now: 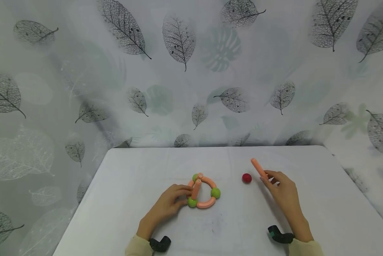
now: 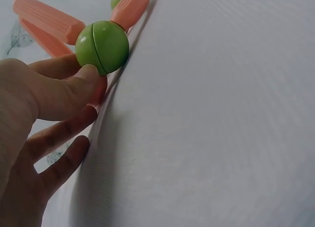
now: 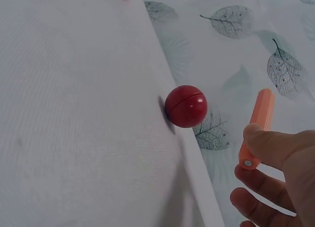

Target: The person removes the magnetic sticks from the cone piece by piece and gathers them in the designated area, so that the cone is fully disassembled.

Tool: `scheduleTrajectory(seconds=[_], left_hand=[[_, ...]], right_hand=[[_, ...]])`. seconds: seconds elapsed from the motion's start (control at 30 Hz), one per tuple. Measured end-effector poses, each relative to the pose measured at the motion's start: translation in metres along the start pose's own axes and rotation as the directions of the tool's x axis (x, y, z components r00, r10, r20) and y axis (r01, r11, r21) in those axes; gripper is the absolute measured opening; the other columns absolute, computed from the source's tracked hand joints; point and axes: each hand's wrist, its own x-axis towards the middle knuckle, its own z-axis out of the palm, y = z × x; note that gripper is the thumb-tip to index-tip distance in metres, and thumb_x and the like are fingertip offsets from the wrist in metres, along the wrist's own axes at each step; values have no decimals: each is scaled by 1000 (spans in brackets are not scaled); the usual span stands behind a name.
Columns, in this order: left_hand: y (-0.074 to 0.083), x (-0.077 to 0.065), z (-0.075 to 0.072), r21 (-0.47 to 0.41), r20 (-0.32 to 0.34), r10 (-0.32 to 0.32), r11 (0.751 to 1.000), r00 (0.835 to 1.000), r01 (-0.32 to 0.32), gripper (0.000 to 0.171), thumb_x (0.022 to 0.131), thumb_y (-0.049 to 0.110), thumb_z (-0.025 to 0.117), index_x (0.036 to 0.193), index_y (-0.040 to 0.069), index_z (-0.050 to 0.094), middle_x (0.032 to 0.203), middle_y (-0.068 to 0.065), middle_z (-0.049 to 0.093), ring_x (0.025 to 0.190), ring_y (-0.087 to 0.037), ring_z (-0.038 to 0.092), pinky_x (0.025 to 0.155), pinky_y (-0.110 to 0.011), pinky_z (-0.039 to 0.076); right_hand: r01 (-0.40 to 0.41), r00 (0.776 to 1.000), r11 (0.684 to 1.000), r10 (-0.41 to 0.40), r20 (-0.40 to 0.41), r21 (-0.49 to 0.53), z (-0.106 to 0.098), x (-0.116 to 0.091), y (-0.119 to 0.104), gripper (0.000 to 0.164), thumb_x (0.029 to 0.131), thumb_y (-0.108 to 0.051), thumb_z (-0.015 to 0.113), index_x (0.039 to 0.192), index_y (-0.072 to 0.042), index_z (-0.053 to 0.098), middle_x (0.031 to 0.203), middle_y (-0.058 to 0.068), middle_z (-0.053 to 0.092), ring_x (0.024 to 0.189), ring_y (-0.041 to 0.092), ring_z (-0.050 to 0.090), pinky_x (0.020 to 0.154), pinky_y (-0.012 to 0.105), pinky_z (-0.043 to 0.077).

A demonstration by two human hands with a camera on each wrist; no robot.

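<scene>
A ring of curved orange rods joined by green balls lies on the white table. Two straight orange rods rise from the ring's left side. My left hand holds the ring at its near-left green ball, with the thumb against that ball and the other fingers spread behind. Off to the right, my right hand pinches a loose straight orange rod between thumb and fingers, above the table. A small metal disc shows in the rod's near end. Left of this rod sits a red ball, untouched.
The white-covered table ends at a leaf-printed curtain behind it and at the sides. Each wrist carries a black device, one on the left and one on the right.
</scene>
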Motion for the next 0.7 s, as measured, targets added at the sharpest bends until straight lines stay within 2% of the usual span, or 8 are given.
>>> scheduleTrajectory(seconds=[0.1,0.3,0.53,0.7], left_hand=[[1,0,0,23,13,-3,1000,1000,3,31,82,5,84,112,11,77,125,-3,75,110,-21,67,96,-37,54],[5,0,-1,55,41,-50,997,998,48,27,85,13,85,110,15,77,124,2,75,109,-16,64,96,-34,54],[14,4,-4,89,71,-77,994,994,71,19,84,18,86,101,16,77,116,6,74,104,-14,62,94,-33,53],[15,5,0,124,55,-79,990,995,72,21,84,21,87,102,18,79,114,7,73,107,-14,59,96,-34,53]], right_hand=[[-64,997,998,65,42,-19,2,-1,2,34,92,-17,81,121,-2,74,99,15,73,86,26,64,61,22,42],[-185,978,981,190,83,-63,7,-4,7,34,93,-21,78,121,-2,74,100,17,73,89,28,64,64,26,41],[-177,977,978,188,97,-110,10,-4,12,34,93,-23,78,119,0,74,94,15,75,82,27,66,66,31,41],[-180,974,973,197,112,-143,12,-4,13,36,93,-24,77,119,1,74,92,15,75,83,30,68,67,38,43]])
